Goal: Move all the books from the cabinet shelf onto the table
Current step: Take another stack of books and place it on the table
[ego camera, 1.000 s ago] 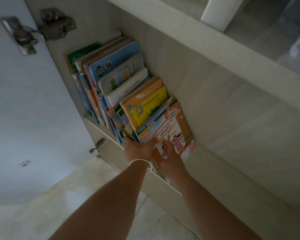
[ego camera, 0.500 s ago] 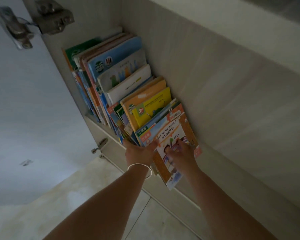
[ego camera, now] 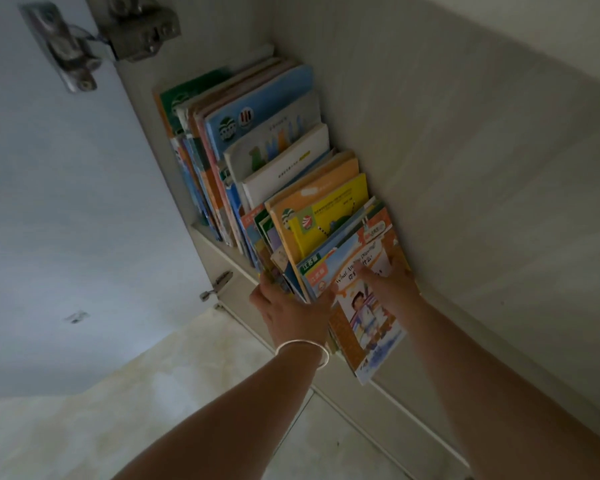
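A row of thin colourful books (ego camera: 257, 147) stands on the cabinet shelf (ego camera: 222, 251), leaning against the cabinet's left wall. The nearest bundle, fronted by an orange picture book (ego camera: 368, 313), sticks out past the shelf's front edge. My left hand (ego camera: 288, 310), with a silver bangle on its wrist, grips the left side of this bundle. My right hand (ego camera: 392, 282) presses flat on the orange picture book's cover, fingers spread over it. A yellow book (ego camera: 333, 216) stands just behind.
The white cabinet door (ego camera: 49, 202) hangs open at the left, with metal hinges (ego camera: 132, 29) at the top. The cabinet's back panel (ego camera: 465, 168) fills the right. Pale floor tiles (ego camera: 118, 410) lie below.
The front bundle has slid farther out past the shelf edge between my two hands. My right hand has moved up the orange book's cover. The view has tilted down.
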